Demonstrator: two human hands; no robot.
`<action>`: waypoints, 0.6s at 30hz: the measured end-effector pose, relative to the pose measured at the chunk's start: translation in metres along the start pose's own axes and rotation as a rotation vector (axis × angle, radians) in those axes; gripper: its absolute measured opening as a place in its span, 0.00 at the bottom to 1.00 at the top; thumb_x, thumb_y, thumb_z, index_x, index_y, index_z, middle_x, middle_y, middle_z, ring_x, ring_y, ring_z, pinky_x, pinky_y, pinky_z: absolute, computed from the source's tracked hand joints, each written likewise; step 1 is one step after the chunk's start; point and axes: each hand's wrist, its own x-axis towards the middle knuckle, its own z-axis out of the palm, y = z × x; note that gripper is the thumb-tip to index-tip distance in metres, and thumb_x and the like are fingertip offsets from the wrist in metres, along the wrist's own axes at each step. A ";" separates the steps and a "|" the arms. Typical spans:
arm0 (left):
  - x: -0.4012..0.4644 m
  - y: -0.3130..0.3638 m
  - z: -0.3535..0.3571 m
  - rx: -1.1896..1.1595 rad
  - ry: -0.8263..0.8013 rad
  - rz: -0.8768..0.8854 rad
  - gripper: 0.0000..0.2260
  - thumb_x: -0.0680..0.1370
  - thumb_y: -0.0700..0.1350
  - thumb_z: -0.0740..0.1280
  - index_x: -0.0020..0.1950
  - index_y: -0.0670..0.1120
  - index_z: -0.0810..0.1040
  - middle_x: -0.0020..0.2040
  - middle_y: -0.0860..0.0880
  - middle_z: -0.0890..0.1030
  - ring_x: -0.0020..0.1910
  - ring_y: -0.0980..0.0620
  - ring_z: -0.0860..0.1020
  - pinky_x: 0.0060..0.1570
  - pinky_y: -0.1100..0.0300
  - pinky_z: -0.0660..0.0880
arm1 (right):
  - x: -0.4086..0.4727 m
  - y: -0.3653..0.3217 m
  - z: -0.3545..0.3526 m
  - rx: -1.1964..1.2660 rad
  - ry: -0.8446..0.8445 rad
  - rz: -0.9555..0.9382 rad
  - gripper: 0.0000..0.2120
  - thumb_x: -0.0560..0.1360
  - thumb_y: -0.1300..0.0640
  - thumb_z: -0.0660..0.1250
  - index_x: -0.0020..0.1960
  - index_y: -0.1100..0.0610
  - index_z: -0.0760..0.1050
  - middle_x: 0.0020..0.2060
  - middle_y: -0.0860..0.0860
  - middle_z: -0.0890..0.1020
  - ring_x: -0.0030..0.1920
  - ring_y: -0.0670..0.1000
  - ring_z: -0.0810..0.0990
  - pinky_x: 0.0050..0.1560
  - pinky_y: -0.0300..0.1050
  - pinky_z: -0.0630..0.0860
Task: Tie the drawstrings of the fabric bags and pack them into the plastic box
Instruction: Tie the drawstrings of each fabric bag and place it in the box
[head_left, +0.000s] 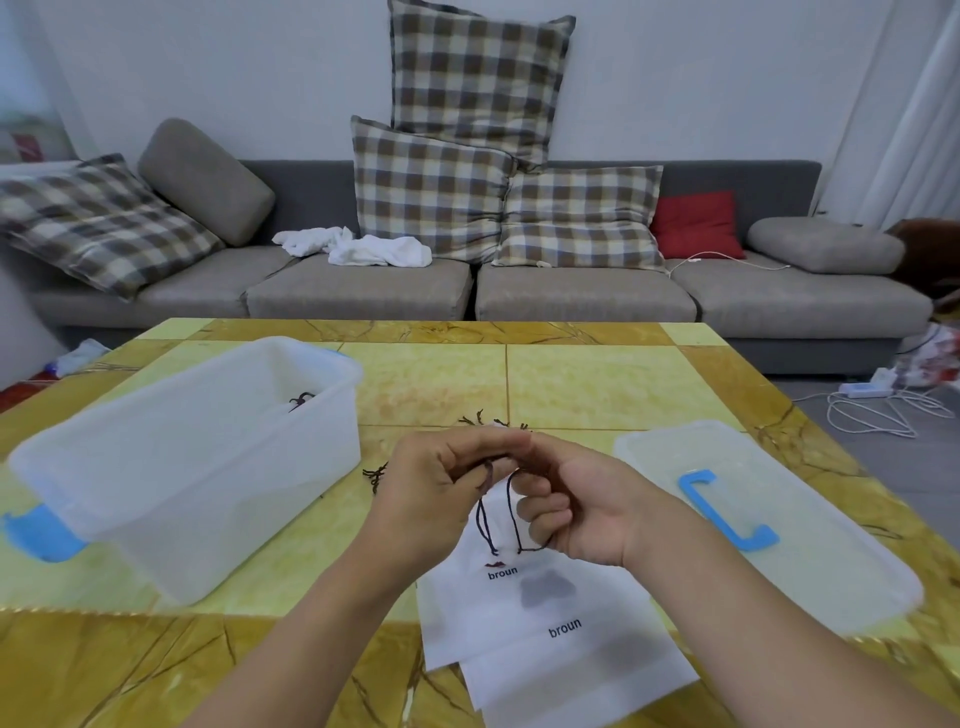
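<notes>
Drawstrings are pinched by both hands' grip, left hand, right hand, knot hidden behind fingers.

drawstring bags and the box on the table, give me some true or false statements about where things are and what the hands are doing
1. Both hands pinch the dark drawstring of a white fabric bag. True: left hand and right hand meet over it.
2. The lid is snapped onto the plastic box. False: the lid lies flat on the table, right of the hands; the plastic box is open.
3. The lid has a blue handle. True.
4. The plastic box stands to the right of the hands. False: it stands to their left.
5. The bags near the person are red. False: they are white, printed "broun".
</notes>
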 end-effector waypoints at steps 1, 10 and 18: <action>0.000 -0.001 0.000 0.026 -0.003 0.009 0.19 0.76 0.24 0.65 0.55 0.45 0.85 0.51 0.53 0.87 0.56 0.56 0.83 0.56 0.66 0.77 | 0.002 0.000 -0.001 0.032 0.020 -0.027 0.15 0.78 0.54 0.68 0.32 0.53 0.78 0.29 0.47 0.62 0.24 0.44 0.56 0.23 0.33 0.53; 0.013 0.003 -0.019 -0.461 0.436 -0.288 0.09 0.84 0.41 0.60 0.60 0.43 0.79 0.50 0.47 0.87 0.54 0.52 0.84 0.58 0.58 0.78 | 0.008 -0.009 -0.022 0.214 0.248 -0.300 0.10 0.81 0.54 0.65 0.41 0.53 0.78 0.39 0.48 0.82 0.43 0.49 0.79 0.52 0.46 0.73; 0.022 -0.015 -0.066 0.075 0.610 -0.318 0.14 0.86 0.44 0.54 0.61 0.43 0.79 0.29 0.53 0.67 0.25 0.54 0.63 0.28 0.61 0.63 | -0.003 -0.033 -0.070 0.333 0.297 -0.445 0.12 0.84 0.59 0.57 0.43 0.58 0.71 0.25 0.47 0.60 0.23 0.45 0.57 0.23 0.36 0.58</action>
